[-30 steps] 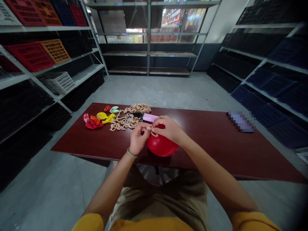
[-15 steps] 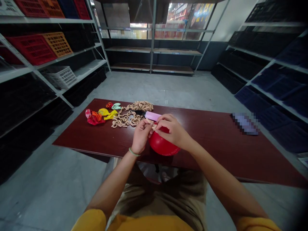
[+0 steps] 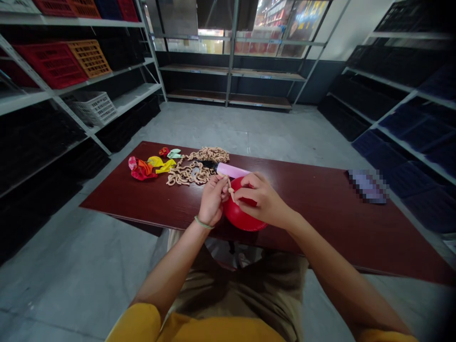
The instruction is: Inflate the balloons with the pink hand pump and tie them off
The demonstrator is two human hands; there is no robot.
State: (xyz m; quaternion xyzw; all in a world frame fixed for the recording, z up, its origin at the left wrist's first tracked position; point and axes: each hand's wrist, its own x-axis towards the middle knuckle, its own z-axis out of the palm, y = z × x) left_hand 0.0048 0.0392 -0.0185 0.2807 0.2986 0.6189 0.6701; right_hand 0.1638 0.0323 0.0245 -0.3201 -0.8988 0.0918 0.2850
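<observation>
A round, inflated red balloon [image 3: 245,216] sits at the middle of the frame on the near edge of the dark red table, its neck end turned up. A small beige clip piece [image 3: 231,192] stands at its top, just left of centre, touching the balloon's neck.

Storeroom or warehouse: metal shelving [image 3: 231,71] at 12, stacked plastic crates [image 3: 53,61] at 10, bare concrete floor [image 3: 249,128].
</observation>
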